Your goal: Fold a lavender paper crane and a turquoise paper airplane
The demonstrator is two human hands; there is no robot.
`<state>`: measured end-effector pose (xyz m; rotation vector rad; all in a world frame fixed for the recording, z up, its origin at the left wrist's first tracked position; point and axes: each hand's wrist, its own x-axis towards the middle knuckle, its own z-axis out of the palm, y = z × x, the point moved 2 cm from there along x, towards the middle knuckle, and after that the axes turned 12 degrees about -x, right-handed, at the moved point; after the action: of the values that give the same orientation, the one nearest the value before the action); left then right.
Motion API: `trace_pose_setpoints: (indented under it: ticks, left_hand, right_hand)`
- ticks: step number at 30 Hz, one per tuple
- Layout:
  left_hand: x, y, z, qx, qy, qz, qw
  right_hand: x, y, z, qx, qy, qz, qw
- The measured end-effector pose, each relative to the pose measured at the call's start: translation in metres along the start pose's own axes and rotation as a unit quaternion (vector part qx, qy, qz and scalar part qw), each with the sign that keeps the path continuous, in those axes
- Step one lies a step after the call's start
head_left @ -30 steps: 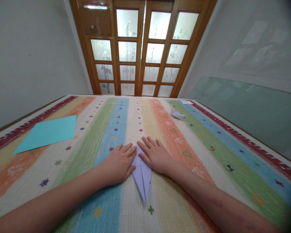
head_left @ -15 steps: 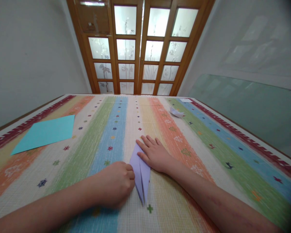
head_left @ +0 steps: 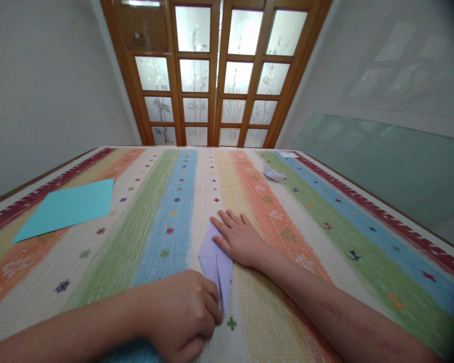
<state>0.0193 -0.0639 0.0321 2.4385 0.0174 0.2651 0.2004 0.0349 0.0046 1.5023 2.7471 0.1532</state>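
A purple origami paper point(head_left: 216, 254), folded into a narrow kite shape with a slit down its lower half, lies on the striped tablecloth in front of me. My right hand point(head_left: 237, 239) rests flat across its upper right part, fingers spread. At the lower left edge, my left hand point(head_left: 191, 312) is closed, its curled fingers against the paper close to the pointed end. Those fingertips and part of the lower tip are hidden behind the knuckles.
A turquoise sheet point(head_left: 70, 207) lies flat at the left. Farther back on the right sits a small folded pale paper piece point(head_left: 274, 174), with a white slip point(head_left: 288, 155) near the table's far right corner. Wooden glazed doors point(head_left: 215, 75) stand beyond the table.
My left hand has slid toward me along the paper's left edge, from its middle to near the pointed end. My right hand and the paper stay in place.
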Motion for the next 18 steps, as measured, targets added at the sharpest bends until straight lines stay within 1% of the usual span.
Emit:
trace_pose_setpoints:
  ticks: [3,4,6,8,9,10,12,13,16,18]
  left_hand:
    - [0.000,0.004,0.001,-0.070,0.005,0.018,0.997]
    - [0.000,0.004,-0.001,-0.089,0.019,0.019,0.996]
    - [-0.001,0.003,-0.009,-0.087,0.075,0.001,0.993]
    - [-0.003,-0.004,-0.019,-0.005,0.156,-0.047,0.987]
    - [-0.004,-0.008,-0.023,0.044,0.180,-0.062,0.981]
    - [-0.004,-0.012,-0.026,0.086,0.189,-0.067,0.976]
    - [-0.004,-0.021,-0.026,0.150,0.163,-0.057,0.973]
    - [-0.003,-0.025,-0.024,0.159,0.140,-0.051,0.976]
    - [-0.002,-0.032,-0.017,0.138,0.081,-0.059,0.985]
    - [-0.001,-0.032,-0.013,0.115,0.048,-0.058,0.990]
  right_hand:
    - [0.000,0.000,-0.001,0.000,-0.002,-0.001,1.000]
    - [0.000,-0.001,-0.001,0.001,-0.003,-0.001,1.000]
    - [0.000,-0.001,-0.001,0.002,-0.003,0.000,1.000]
    - [0.000,-0.002,-0.001,0.002,0.000,0.001,1.000]
    - [0.000,-0.002,-0.001,0.001,0.002,0.001,1.000]
    - [0.000,-0.002,-0.001,0.001,0.005,0.002,1.000]
    - [-0.001,-0.001,-0.001,0.003,0.009,0.003,1.000]
    - [-0.001,-0.001,-0.001,0.005,0.010,0.003,1.000]
    - [-0.001,0.001,-0.002,0.016,0.010,-0.004,1.000]
    - [-0.002,0.003,-0.003,0.022,0.010,-0.011,1.000]
